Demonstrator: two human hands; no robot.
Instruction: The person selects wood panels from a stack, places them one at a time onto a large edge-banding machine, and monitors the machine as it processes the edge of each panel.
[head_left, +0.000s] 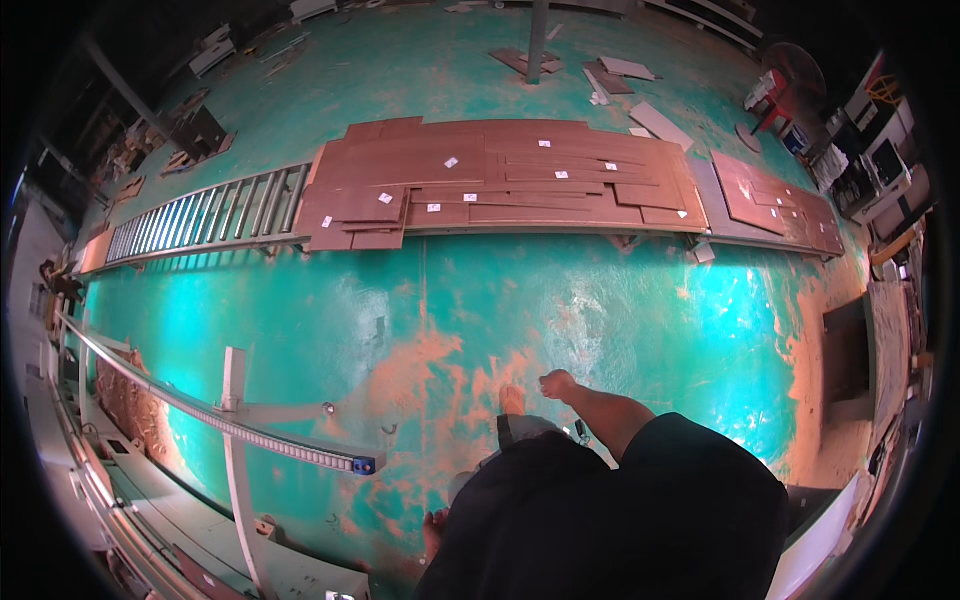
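My right hand [558, 384] hangs low over the green floor, out ahead of my body at the end of a bare forearm. Its fingers are curled in, and nothing shows in them. My left hand [435, 522] shows only in part beside my dark shirt [610, 510]; its fingers are too small and shadowed to read. A bare foot [512, 400] below a grey trouser leg [528, 428] is on the floor left of my right hand. Neither hand touches the brown panels [500, 180], which lie stacked with small white labels across the way ahead.
The panels rest on a long roller conveyor [210, 215]. At left a machine's rail [300, 443] with a blue end juts toward me on a white post [236, 470]. Orange dust [420, 365] streaks the floor. A red stool [772, 105] and a fan [795, 75] stand far right.
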